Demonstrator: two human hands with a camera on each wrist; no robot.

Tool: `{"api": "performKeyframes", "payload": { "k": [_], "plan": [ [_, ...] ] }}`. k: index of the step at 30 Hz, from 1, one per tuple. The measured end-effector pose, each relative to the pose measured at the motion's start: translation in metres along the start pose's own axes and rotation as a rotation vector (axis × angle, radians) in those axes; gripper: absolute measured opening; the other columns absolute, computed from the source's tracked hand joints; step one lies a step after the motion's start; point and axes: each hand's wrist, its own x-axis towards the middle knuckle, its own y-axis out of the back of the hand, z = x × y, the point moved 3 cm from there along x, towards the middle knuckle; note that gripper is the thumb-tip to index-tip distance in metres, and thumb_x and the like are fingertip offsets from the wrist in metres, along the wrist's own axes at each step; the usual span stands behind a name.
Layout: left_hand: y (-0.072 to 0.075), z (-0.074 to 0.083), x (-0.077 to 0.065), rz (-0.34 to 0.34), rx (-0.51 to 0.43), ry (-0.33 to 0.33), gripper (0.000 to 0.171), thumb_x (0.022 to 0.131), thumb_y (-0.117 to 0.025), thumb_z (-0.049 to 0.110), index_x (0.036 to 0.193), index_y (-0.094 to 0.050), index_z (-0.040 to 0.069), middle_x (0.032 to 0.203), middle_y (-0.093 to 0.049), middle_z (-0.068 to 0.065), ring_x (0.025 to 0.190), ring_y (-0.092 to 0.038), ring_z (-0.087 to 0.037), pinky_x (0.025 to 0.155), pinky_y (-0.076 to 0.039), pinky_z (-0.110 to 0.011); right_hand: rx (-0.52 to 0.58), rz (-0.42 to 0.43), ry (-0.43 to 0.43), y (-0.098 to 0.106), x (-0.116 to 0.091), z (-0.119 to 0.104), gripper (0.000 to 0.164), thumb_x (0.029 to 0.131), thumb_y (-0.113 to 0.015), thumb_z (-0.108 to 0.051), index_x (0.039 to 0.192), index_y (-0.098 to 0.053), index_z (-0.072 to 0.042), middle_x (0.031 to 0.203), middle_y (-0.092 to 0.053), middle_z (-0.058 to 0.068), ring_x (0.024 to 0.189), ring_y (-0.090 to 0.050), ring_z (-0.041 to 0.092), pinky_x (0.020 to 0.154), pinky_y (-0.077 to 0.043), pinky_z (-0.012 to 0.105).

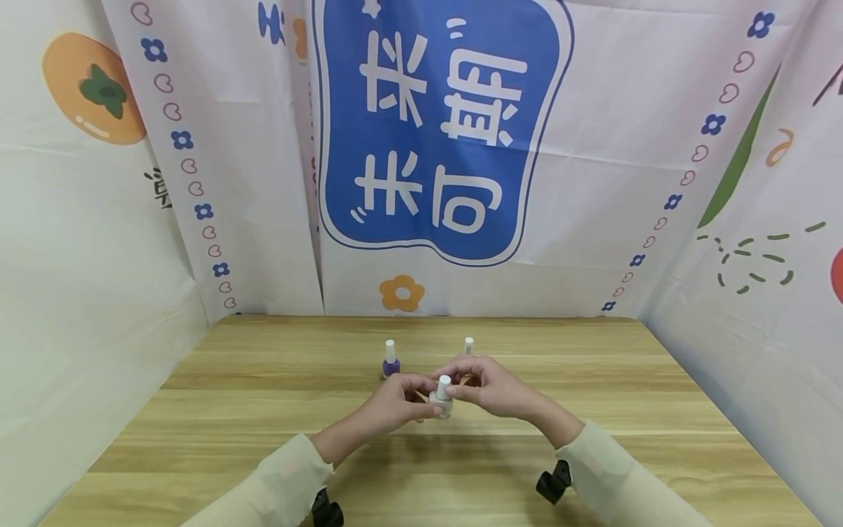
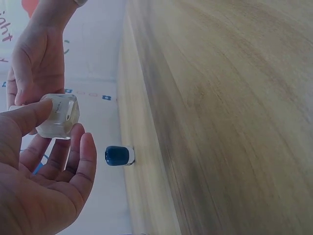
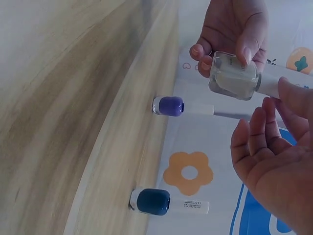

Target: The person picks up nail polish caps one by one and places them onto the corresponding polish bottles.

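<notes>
A clear nail polish bottle (image 1: 440, 404) with a white cap (image 1: 444, 385) is held above the table between both hands. My left hand (image 1: 394, 404) grips its glass body, thumb laid along the near side, as the left wrist view also shows. On the other side my right hand (image 1: 495, 388) pinches the white cap between thumb and fingers. Beyond the left hand a purple nail polish bottle (image 3: 171, 106) stands upright on the table. Behind the right hand stands a dark teal nail polish bottle (image 3: 153, 201), its body mostly hidden in the head view.
The wooden table (image 1: 263, 410) ends at a printed cloth backdrop (image 1: 579, 219) with a blue panel. White cloth walls (image 1: 85, 293) rise at left and right. A black wrist camera (image 1: 554, 482) hangs beneath the right sleeve, another (image 1: 326, 509) beneath the left.
</notes>
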Motion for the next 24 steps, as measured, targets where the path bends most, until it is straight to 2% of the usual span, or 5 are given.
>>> {"api": "performKeyframes", "payload": {
  "k": [6,17,24],
  "plan": [
    [-0.0002,-0.0014,0.0001,0.001,-0.010,-0.010,0.030,0.084,-0.076,0.013,0.110,-0.069,0.000,0.095,-0.067,-0.004,0.080,-0.062,-0.018,0.068,-0.056,-0.033,-0.006,0.019,-0.029,-0.0014,0.0008,0.0009,0.023,0.096,-0.062,-0.010,0.117,-0.067,-0.005,0.101,-0.063,0.006,0.089,-0.053,0.021,0.068,-0.047,0.026],
    [0.0003,-0.0025,0.0000,0.009,-0.026,-0.003,0.029,0.084,-0.076,0.011,0.110,-0.069,0.000,0.094,-0.068,-0.005,0.080,-0.061,-0.019,0.068,-0.056,-0.032,-0.051,0.123,-0.102,-0.0048,0.0024,0.0025,0.015,0.092,-0.068,-0.014,0.106,-0.070,-0.006,0.094,-0.062,0.002,0.085,-0.056,0.020,0.067,-0.049,0.027],
    [0.0000,-0.0010,0.0001,0.021,-0.041,0.011,0.027,0.086,-0.075,0.012,0.109,-0.069,0.000,0.095,-0.068,-0.006,0.082,-0.061,-0.018,0.069,-0.056,-0.032,-0.034,0.196,-0.137,-0.0082,0.0026,0.0052,0.014,0.090,-0.071,-0.017,0.099,-0.068,-0.006,0.088,-0.062,0.003,0.079,-0.055,0.020,0.063,-0.047,0.025]
  ]
}}
